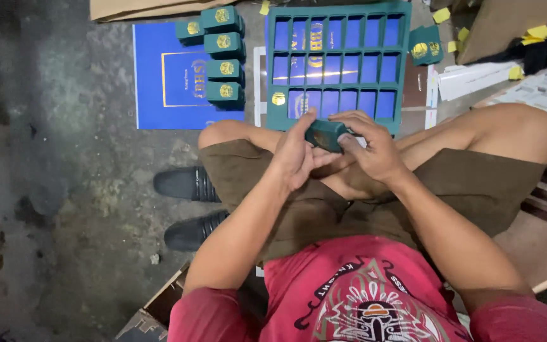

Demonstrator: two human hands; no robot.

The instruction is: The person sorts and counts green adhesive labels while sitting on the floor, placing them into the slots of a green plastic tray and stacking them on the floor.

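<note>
Both hands on one small green box, held over the lap in front of the compartment tray.

From my seat, reading left to right: a stack of small green boxes [220,54] lies on a blue sheet [159,82] on the floor, well apart from the hands. My left hand [295,155] curls loosely around the near end of the small green box [327,134], thumb up against its side. My right hand [375,149] covers the far end, fingers [349,120] bent over the top edge. I judge it light, stiff card with a smooth, slightly slippery finish, easily dented, so best held by its short ends. Behind it stands the green tray [337,12], its cells mostly unfilled.
</note>
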